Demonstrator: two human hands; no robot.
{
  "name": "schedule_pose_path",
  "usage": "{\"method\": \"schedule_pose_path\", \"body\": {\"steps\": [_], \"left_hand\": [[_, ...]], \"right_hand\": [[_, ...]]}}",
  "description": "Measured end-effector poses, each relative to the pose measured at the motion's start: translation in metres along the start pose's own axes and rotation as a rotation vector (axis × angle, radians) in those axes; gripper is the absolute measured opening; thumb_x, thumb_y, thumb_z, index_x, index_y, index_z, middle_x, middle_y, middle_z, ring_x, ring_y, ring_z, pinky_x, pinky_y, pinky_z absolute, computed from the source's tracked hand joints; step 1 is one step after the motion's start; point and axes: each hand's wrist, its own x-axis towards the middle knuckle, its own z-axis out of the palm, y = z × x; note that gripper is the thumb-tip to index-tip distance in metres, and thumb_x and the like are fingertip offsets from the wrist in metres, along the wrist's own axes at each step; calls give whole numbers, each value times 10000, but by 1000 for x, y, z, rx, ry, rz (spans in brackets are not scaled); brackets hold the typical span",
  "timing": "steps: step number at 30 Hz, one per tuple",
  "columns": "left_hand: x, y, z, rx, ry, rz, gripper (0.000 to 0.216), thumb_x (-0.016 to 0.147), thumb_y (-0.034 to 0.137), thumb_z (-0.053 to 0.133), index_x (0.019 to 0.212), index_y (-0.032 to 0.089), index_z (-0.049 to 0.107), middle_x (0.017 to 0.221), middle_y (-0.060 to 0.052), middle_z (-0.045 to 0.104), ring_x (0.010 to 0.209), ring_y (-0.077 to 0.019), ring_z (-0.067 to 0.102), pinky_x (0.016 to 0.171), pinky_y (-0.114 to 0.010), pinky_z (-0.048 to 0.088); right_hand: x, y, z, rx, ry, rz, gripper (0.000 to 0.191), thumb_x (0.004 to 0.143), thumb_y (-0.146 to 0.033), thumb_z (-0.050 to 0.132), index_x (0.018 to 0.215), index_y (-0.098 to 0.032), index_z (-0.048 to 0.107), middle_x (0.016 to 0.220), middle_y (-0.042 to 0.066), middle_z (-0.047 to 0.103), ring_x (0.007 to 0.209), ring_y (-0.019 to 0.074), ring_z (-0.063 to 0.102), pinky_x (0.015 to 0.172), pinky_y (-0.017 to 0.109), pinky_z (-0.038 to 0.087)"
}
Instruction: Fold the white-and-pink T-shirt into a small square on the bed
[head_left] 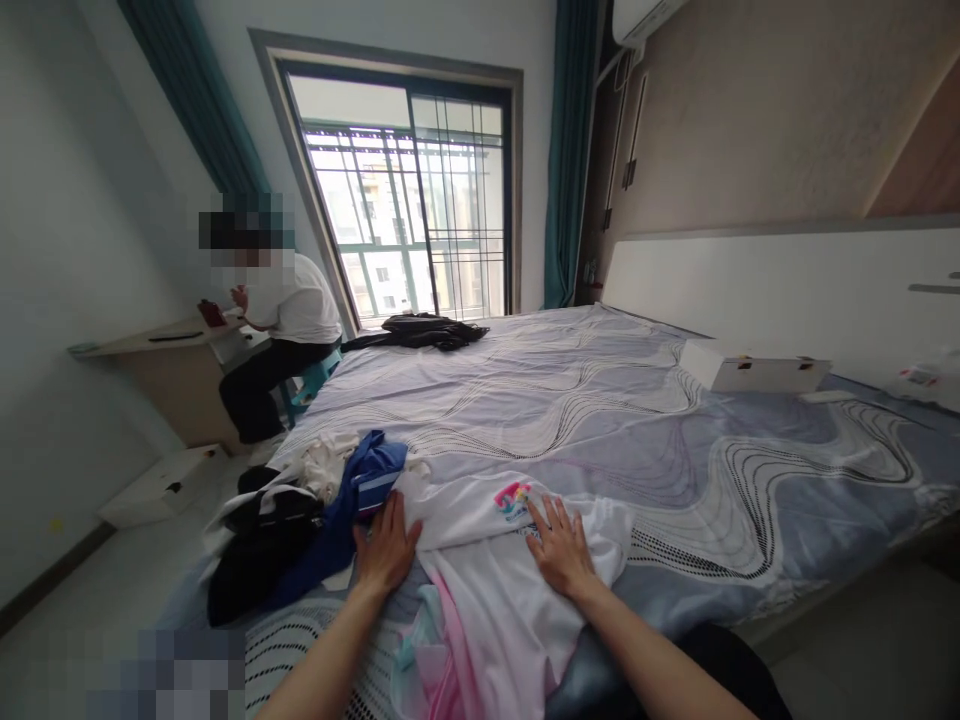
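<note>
A white T-shirt (pixel 487 560) with a pink and blue print lies spread at the near edge of the bed (pixel 585 400). My left hand (pixel 386 550) rests flat on its left side, fingers stretched out. My right hand (pixel 559 545) lies flat on the shirt just below the print, fingers spread. Neither hand holds anything. Left of my left hand sits a heap of clothes: a blue garment (pixel 360 500), black garments (pixel 259 550) and white cloth (pixel 322 465).
A dark garment (pixel 420 330) lies at the bed's far end near the window. A white box (pixel 750 368) sits by the headboard at right. Another person (pixel 277 330) in a white top sits at a desk (pixel 150 345) on the left. A white box (pixel 161 485) is on the floor.
</note>
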Motion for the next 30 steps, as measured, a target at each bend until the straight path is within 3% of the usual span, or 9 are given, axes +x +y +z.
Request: {"method": "schedule_pose_path", "body": {"steps": [3, 5, 8, 11, 15, 18, 24, 26, 30], "left_hand": [[2, -52, -7, 34, -27, -32, 697, 1012, 515, 261, 1601, 144, 291, 1615, -221, 377, 1480, -367, 374, 1178, -726, 161], [11, -59, -22, 26, -11, -132, 676, 1005, 517, 277, 1538, 123, 408, 1519, -250, 498, 1395, -397, 477, 1139, -727, 237], [28, -35, -40, 26, 105, -208, 594, 1003, 451, 318, 1424, 94, 535, 1339, -266, 624, 1247, -405, 588, 1070, -660, 364], [35, 0, -40, 58, 229, -14, 584, 990, 414, 397, 1479, 103, 473, 1394, -246, 578, 1328, -367, 514, 1081, -535, 396], [29, 25, -20, 152, 76, 196, 585, 905, 292, 536, 1459, 105, 509, 1232, -220, 682, 1286, -373, 540, 1116, -604, 327], [18, 24, -23, 139, 44, 275, 427, 918, 200, 474, 1297, 150, 663, 1016, -167, 752, 1082, -335, 658, 1117, -615, 306], [-47, -26, -80, -121, 441, 422, 306, 972, 312, 497, 1183, 274, 715, 906, -64, 727, 871, -236, 641, 905, -401, 490], [-82, -42, -79, -138, 506, 390, 236, 948, 345, 549, 1089, 279, 727, 905, -75, 692, 878, -248, 625, 855, -392, 510], [-145, -47, -39, -107, 441, 360, 214, 883, 330, 586, 1062, 275, 689, 1166, -123, 675, 1124, -319, 621, 934, -472, 519]], "right_hand": [[-2, 10, 6, -19, 5, 3, 648, 1013, -444, 412, 1630, -356, 239, 1717, 46, 147, 1583, 298, 65, 1236, 607, 31], [2, 15, 1, -12, 10, -11, 640, 1008, -441, 440, 1620, -359, 275, 1712, 50, 175, 1577, 308, 96, 1232, 611, 50], [14, 22, -15, 31, 58, 23, 560, 1030, -390, 404, 1580, -289, 393, 1636, 105, 366, 1496, 286, 330, 1205, 511, 236], [29, 32, -32, 25, 82, 179, 524, 1021, -305, 405, 1526, -180, 463, 1454, 187, 556, 1292, 274, 556, 1055, 408, 406], [46, 43, -52, 11, -61, 133, 315, 882, -260, 614, 1175, -191, 706, 1125, 135, 734, 1079, 279, 665, 915, 354, 441], [50, 48, -81, 49, -75, 28, 112, 779, -183, 663, 880, -198, 711, 941, 69, 749, 941, 233, 677, 805, 278, 426], [10, 77, -136, 209, 280, -159, 132, 850, -189, 465, 749, -219, 545, 803, 34, 630, 762, 185, 579, 710, 263, 404], [-17, 85, -123, 230, 304, -235, 136, 804, -149, 458, 699, -224, 503, 808, 40, 599, 758, 189, 561, 713, 274, 413], [-67, 82, -64, 115, 54, -157, 291, 616, -50, 467, 805, -219, 610, 959, 68, 642, 948, 225, 606, 870, 328, 452]]}}
